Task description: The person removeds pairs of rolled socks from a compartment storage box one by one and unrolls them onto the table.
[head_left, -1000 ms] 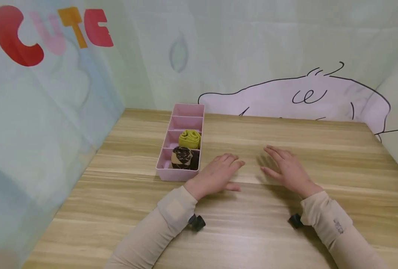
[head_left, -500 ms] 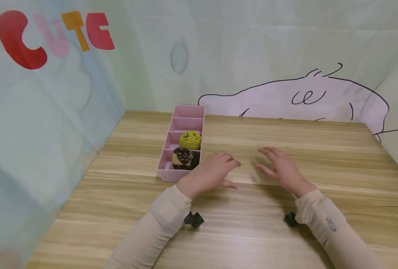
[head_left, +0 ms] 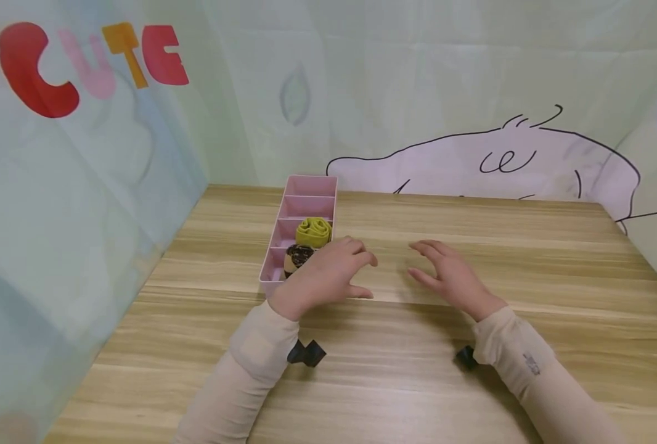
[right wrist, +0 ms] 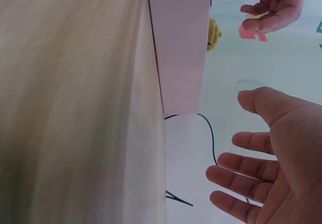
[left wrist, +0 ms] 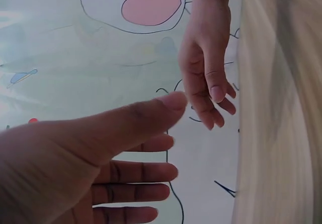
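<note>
A pink divided box [head_left: 270, 259] stands on the wooden table, its compartments in one row. A rolled yellow-green cloth [head_left: 314, 232] sits in one compartment. Nearer, a black-and-tan patterned roll [head_left: 296, 258] lies in the front compartment, partly hidden by my left hand [head_left: 328, 274]. That hand hovers beside the box's near right side, fingers loosely bent, thumb apart, holding nothing. My right hand [head_left: 450, 277] is held over the table further right, fingers extended and spread from the thumb, also holding nothing. In the right wrist view the box's pink side wall [right wrist: 181, 48] shows beyond the right hand.
The wooden table [head_left: 395, 382] meets a printed cloth backdrop [head_left: 417, 80] at the back and a second one on the left. Dark wrist cameras [head_left: 308, 353] hang below the sleeves. The two farther box compartments [head_left: 309, 206] show only bare pink walls.
Both hands have drifted left. The left hand now covers more of the patterned roll and the box's front corner. The rolls and box stay in place, and the view has shifted slightly.
</note>
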The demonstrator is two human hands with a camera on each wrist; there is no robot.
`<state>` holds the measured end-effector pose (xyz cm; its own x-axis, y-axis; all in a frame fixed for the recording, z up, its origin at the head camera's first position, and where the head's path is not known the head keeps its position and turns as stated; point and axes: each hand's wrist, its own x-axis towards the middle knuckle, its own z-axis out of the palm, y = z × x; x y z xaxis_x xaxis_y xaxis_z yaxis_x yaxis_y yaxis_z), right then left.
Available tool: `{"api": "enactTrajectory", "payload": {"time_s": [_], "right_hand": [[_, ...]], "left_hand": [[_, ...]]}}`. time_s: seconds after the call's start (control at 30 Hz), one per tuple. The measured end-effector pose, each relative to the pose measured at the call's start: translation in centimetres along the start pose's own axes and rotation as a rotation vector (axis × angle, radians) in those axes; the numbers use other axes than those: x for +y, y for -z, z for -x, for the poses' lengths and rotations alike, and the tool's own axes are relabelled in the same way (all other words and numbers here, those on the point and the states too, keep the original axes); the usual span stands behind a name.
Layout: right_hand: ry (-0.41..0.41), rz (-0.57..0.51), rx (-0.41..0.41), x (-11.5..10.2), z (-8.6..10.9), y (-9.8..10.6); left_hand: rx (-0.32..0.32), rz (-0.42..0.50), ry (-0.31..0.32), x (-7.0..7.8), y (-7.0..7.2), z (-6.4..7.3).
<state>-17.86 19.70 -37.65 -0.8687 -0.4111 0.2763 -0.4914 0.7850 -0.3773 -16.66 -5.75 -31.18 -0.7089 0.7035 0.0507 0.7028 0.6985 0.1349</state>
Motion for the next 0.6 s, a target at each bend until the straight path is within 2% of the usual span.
{"api": "enactTrajectory", "payload": {"time_s": [0.17,0.37,0.6], "right_hand": [[-0.005,-0.015,-0.002,-0.6,-0.7,0.1],[0.005,-0.023,-0.017,-1.6,-1.7,0.3],[0.015,-0.053,-0.034,-2.7,-2.4,0.1]], "left_hand": [[-0.037,-0.007,0.062,-0.4,1.2,0.8],[0.002,0.016,0.109,-1.8,2.4,2.0],[0.018,0.051,0.139,-3.8,2.6,2.9]]}}
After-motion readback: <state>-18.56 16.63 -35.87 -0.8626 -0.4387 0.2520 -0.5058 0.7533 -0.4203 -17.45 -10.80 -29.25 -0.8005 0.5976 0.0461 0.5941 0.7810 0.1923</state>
